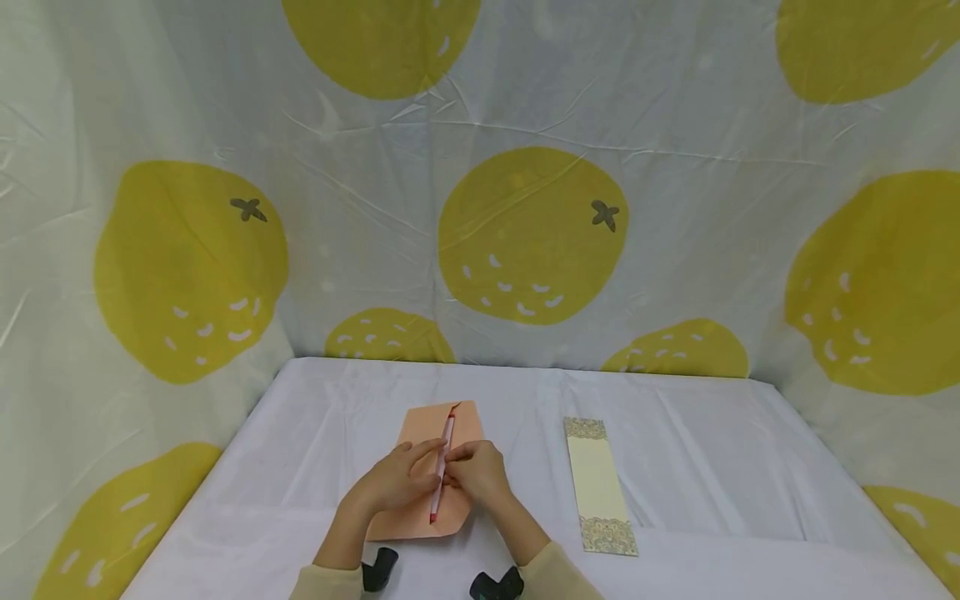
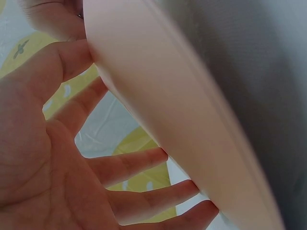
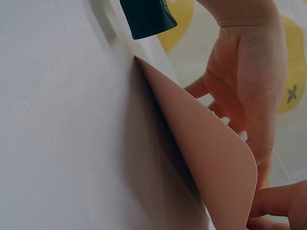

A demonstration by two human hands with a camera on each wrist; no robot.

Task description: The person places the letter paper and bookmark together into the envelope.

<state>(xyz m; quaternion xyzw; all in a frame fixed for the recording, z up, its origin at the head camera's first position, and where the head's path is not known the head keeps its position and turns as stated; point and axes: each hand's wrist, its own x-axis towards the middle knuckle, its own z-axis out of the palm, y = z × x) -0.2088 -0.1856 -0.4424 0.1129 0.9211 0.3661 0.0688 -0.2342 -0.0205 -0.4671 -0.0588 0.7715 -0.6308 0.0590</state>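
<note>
A peach paper envelope (image 1: pixel 420 425) lies in front of me on the white-covered table, its near edge lifted in the right wrist view. Lengthwise down its middle runs a slim whitish strip (image 1: pixel 449 428) with red ends, beside a fold. My left hand (image 1: pixel 393 481) rests on the envelope with extended fingers reaching the strip; its fingertips touch the paper in the left wrist view. From the other side my right hand (image 1: pixel 480 473) bends its fingers and pinches at the strip's middle. The exact grip point is hidden behind the fingers.
Right of the envelope lies a long cream card (image 1: pixel 597 479) with patterned gold ends. Black devices (image 1: pixel 380 569) sit at both wrists. A cloth with yellow fruit prints (image 1: pixel 532 237) hangs behind the table (image 1: pixel 697 450) and at its sides.
</note>
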